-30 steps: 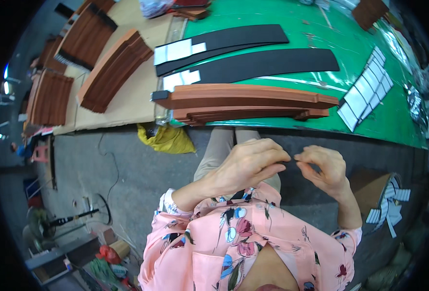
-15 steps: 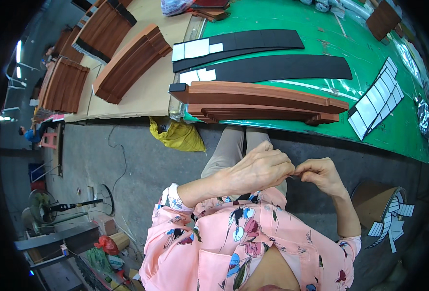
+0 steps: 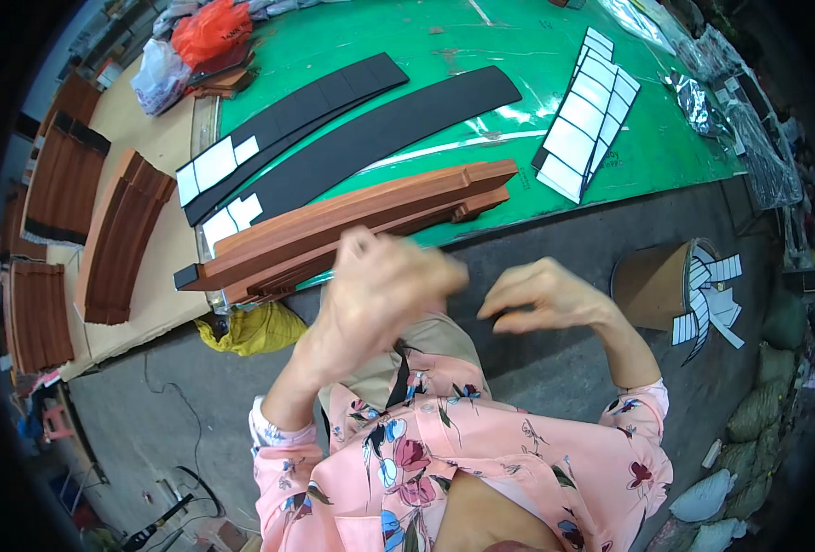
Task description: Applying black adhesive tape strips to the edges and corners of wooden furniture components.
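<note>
My left hand (image 3: 375, 294) is raised just in front of a stack of curved reddish-brown wooden pieces (image 3: 352, 213) at the table's near edge. Motion smears its fingers, so what they hold, if anything, cannot be made out. A small black block or cap (image 3: 186, 277) covers the left end of the upper wooden piece. To the right, over the floor, my right hand (image 3: 550, 294) has its thumb and curled fingers apart, and I see nothing between them. Behind the wood lie curved black strips (image 3: 380, 138) with white-backed squares on their left ends.
White-backed pads (image 3: 584, 120) lie at right on the green tabletop (image 3: 674, 166). A brown bin (image 3: 647, 285) with white strips hanging out stands on the floor. More curved wooden stacks (image 3: 120, 241) fill the cardboard-covered table at left. A yellow sack (image 3: 255, 329) sits below.
My hands, pinched together at a small thing before, are now apart. The left has moved left toward the wooden stack. The view has turned, so the table now slants.
</note>
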A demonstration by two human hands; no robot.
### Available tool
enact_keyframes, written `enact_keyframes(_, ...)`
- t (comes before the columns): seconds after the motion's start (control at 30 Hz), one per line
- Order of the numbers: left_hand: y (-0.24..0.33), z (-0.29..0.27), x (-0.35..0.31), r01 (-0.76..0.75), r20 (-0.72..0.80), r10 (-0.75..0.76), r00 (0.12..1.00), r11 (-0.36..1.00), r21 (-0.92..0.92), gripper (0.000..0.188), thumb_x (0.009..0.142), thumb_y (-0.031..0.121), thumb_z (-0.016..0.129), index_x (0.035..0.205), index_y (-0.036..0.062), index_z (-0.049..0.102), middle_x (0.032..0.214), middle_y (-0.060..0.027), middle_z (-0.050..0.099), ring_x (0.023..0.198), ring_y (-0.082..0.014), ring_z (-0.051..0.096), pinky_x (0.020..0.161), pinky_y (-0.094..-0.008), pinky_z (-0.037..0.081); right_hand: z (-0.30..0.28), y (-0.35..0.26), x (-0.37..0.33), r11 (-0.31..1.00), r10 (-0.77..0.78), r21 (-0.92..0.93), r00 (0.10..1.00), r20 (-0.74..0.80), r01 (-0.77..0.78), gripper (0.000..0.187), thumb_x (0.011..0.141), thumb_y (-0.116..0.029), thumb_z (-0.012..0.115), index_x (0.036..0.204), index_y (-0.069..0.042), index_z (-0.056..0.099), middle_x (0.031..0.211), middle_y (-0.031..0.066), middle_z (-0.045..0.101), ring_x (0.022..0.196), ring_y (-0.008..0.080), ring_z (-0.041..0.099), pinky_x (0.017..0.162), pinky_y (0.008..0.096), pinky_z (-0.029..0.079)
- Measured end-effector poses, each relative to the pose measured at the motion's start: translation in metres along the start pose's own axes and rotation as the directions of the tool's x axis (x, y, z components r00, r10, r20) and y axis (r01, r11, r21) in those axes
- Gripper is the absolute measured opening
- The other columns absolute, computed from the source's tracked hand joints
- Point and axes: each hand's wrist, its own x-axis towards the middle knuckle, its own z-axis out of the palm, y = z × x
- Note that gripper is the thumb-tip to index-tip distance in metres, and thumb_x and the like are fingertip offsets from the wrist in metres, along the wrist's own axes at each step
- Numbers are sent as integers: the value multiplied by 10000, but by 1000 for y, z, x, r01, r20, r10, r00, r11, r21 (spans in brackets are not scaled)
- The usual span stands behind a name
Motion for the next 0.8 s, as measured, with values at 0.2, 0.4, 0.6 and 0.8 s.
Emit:
enact_keyframes(0.2,-29,40,46,277,-380,-185,906,939,203,497,680,90,734,1147,106,564,908,-7,639,826,-162,567,785,-341,327,-55,-3,4,970,-86,-241,898,-431,-22,242,708,-29,699,949,-28,671,898,78,647,779,183,621,668,288,490)
enact_keyframes(0.4,-33,58,57,346,-384,-231,894,900,265,623,680,90,740,1249,122,488,863,38,651,805,-115,571,767,-351,303,-67,8,32,869,-234,-493,846,-478,-38,227,731,-19,667,957,-36,669,892,80,625,821,201,611,682,292,494)
enact_keyframes(0.6,-32,61,58,382,-404,-275,872,899,214,661,675,92,745,1273,112,465,837,29,650,759,-119,578,767,-354,301,-71,19,48,782,-358,-621,848,-390,45,212,712,-75,684,921,-45,669,856,70,620,792,218,603,664,314,493)
enact_keyframes(0.8,-32,62,59,398,-407,-282,869,887,234,676,670,92,747,1280,89,457,835,24,646,758,-127,577,779,-360,305,-74,22,53,763,-390,-640,854,-344,91,185,711,-100,687,890,-55,674,845,47,622,749,207,592,642,309,485)
